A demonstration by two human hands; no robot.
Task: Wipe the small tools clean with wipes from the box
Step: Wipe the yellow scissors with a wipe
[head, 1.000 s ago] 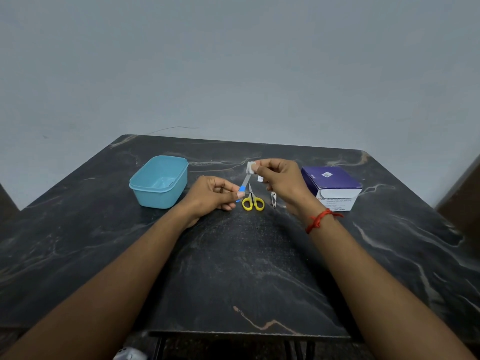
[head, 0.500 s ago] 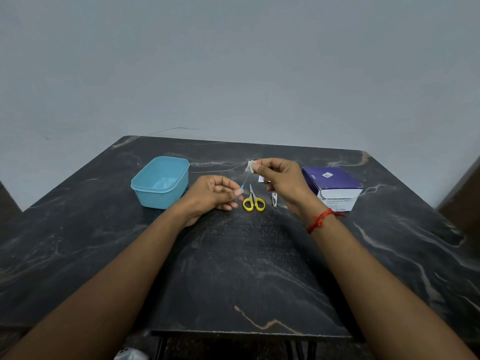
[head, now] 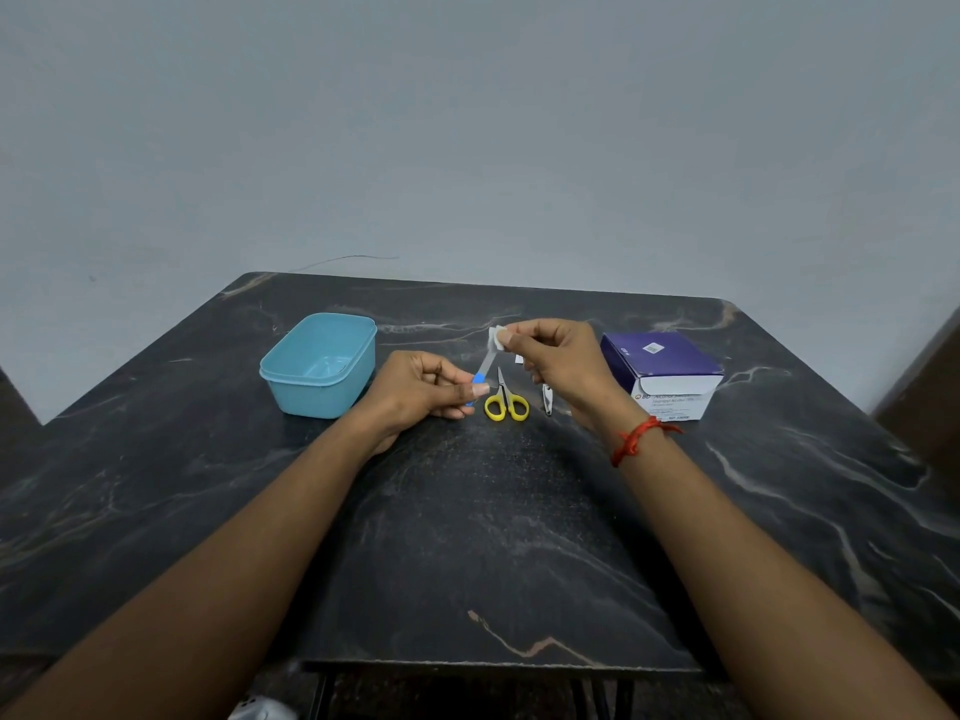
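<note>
My left hand [head: 423,389] grips a slim metal nail file [head: 486,362] by its blue handle, blade pointing up and away. My right hand [head: 561,363] pinches a small white wipe [head: 494,338] folded around the blade's tip. On the table below lie yellow-handled scissors [head: 505,402] and a small metal nail clipper [head: 547,406], both untouched. The purple and white wipe box [head: 662,371] stands just right of my right hand.
A light blue plastic tub [head: 318,363] sits left of my left hand. A scrap of white wrapper [head: 519,359] lies behind the scissors. The dark marble table [head: 467,537] ends at a plain wall behind and a front edge near me.
The wipe stays at the blade's tip. The file turned edge-on half a second ago and now shows its flat face again. Both hands have barely shifted.
</note>
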